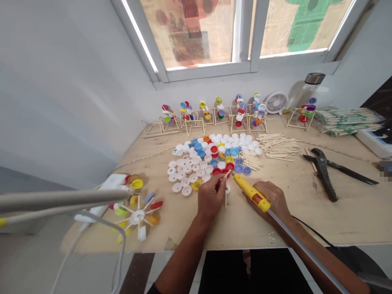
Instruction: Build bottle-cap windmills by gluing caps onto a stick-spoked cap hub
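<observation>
My left hand (pixel 211 198) pinches a thin wooden stick (pixel 227 174) just in front of the bottle caps. Another stick (pixel 226 200) points down beside its fingers; I cannot tell whether the two are joined. My right hand (pixel 272 200) is wrapped round a yellow hot glue gun (pixel 249 190), with a long translucent glue stick (pixel 294 232) running out of its back. The gun's nozzle is close to the top end of the pinched stick; whether they touch is unclear. A white cap (pixel 228 189) lies between my hands, partly hidden.
Many coloured bottle caps (pixel 183 168) and loose sticks (pixel 277 146) cover the table's middle. Stick stands with cap wheels (pixel 239 112) line the wall. Black pliers (pixel 323 171) lie right. Cap wheels (pixel 137 217) sit left, near a blurred grey cable (pixel 61 200). A fan (pixel 276 102) and bottle (pixel 312 85) stand behind.
</observation>
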Tool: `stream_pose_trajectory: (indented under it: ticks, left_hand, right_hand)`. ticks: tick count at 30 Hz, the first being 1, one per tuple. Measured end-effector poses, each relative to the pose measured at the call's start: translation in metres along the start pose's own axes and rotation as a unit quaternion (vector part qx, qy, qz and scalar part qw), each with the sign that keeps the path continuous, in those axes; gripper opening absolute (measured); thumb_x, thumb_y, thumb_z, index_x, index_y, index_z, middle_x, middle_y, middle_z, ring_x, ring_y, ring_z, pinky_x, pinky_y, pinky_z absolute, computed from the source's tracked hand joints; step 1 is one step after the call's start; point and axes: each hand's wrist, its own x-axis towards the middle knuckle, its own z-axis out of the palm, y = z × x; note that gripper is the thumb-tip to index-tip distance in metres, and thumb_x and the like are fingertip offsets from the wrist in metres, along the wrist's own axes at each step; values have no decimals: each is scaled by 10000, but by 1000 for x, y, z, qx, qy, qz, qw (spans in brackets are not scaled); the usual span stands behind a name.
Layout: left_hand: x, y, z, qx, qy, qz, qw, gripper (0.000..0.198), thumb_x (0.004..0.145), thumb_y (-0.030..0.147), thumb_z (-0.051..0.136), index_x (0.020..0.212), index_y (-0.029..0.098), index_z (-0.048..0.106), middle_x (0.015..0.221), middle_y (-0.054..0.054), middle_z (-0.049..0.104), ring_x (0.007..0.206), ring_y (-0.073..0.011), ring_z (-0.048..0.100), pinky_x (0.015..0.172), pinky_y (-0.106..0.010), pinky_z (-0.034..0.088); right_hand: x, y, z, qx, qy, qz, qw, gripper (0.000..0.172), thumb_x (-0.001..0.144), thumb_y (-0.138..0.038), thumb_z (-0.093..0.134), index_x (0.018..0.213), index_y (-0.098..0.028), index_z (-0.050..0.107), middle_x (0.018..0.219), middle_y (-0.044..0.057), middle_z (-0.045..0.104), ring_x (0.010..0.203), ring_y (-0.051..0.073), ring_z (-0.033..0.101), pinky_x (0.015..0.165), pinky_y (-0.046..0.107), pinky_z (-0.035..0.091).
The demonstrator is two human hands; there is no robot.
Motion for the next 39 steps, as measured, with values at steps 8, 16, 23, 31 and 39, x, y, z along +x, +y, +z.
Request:
stream_pose_trajectory:
  ticks: [8, 16, 23, 31, 39]
  left_hand:
    - [0, -1, 1, -2, -5, -2, 1000, 223, 844, 294, 537, 931, 180, 707, 653, -6, 681, 542, -113, 577, 538, -217, 433]
    - [-1, -1, 0, 7, -4, -4, 1000, 223, 846, 296, 528, 912, 178, 706, 642, -6, 675, 529, -112, 569, 522, -215, 420]
    - [-1, 0, -1, 3, -13, -9, 1000, 238, 856, 308, 516, 919, 176, 703, 658, -9, 681, 545, -114, 575, 530, -217, 416]
    - [-1, 0, -2, 4, -12, -6, 1000, 234, 856, 297, 498, 897, 176, 693, 641, -4, 671, 538, -116, 568, 527, -221, 409]
    - [-2, -1, -3, 29, 1, 2, 1000, 244, 855, 311, 494, 896, 182, 698, 629, -6, 664, 539, -121, 565, 535, -228, 404]
  right_hand:
    - [-1, 0, -1, -4, -3, -3, 1000, 162, 818, -273, 567, 687, -186, 527, 595, 9, 543, 555, 130, 467, 564, 257, 317]
    - [-1, 2, -2, -13, -2, 0, 1000, 198, 833, -318, 563, 689, -184, 534, 595, 15, 546, 557, 130, 465, 563, 259, 323]
    - [0, 0, -2, -5, -5, -12, 1000, 171, 832, -279, 559, 693, -182, 534, 600, 18, 549, 562, 133, 467, 567, 259, 325]
    - [0, 2, -2, -28, 7, 15, 999, 165, 820, -279, 563, 689, -189, 519, 596, 14, 545, 560, 136, 470, 563, 255, 333]
    - [13, -6, -27, -26, 60, 56, 996, 232, 869, -342, 521, 685, -209, 468, 620, 8, 526, 559, 137, 488, 535, 251, 345]
